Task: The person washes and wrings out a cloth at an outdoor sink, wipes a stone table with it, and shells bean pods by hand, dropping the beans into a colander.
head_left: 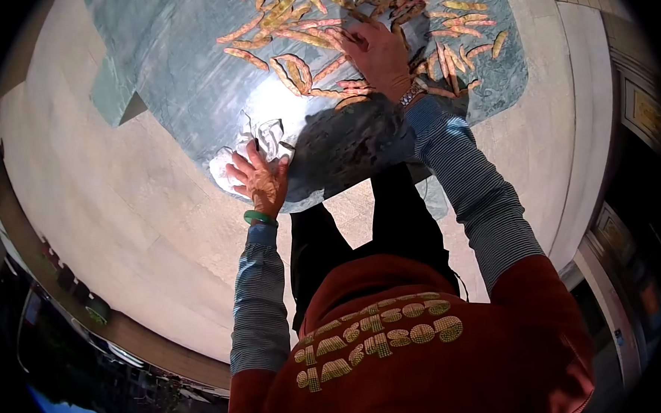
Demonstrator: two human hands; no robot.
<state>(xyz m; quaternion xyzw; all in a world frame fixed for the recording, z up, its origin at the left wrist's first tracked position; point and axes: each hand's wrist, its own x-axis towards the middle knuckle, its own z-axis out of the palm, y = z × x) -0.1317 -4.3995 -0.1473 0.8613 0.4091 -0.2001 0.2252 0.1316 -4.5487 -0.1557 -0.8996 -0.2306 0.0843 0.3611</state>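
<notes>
At ten o'clock, your left hand (265, 184) rests, fingers spread, on crumpled white material (269, 139). At one o'clock, your right hand (379, 58) bends its fingers among the mottled pods (303, 37), strewn around twelve to one on the grey-green surface (181, 72); I cannot tell whether it grips any.

Bean pods (303, 36): uppermost cut off by top edge | White cloth (268, 135): partly hidden beneath left hand (262, 185) | Right hand (379, 58): any hold on pods unclear | Grey-green sheet (181, 65): far end cropped
</notes>
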